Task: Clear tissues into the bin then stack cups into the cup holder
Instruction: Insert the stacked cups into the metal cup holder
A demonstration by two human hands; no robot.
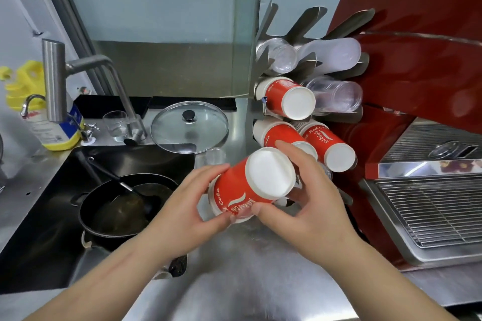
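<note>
You've got both hands on a short stack of red paper cups (254, 185), held tilted with the white bottom facing up at you. Your left hand (190, 206) curls round the rim end with fingers on top and thumb under, and your right hand (310, 195) wraps the far side, thumb pressed near the rim. The print on the side reads "Not Red Cola".

Just behind your right fingers sits the metal cup holder (260, 65), standing at the back right of the steel counter (234, 268). It holds 3 more red stacks (289, 96) with the same wording, plus clear plastic cups (336, 95) and a frosted stack (331, 53) higher up.

The red coffee machine (417, 60) is right beside the holder on your right, so that side's tight. On your left the counter drops into the sink (41, 211), with a black pan (125, 206) in it. A glass lid (189, 126) lies near the back edge.
</note>
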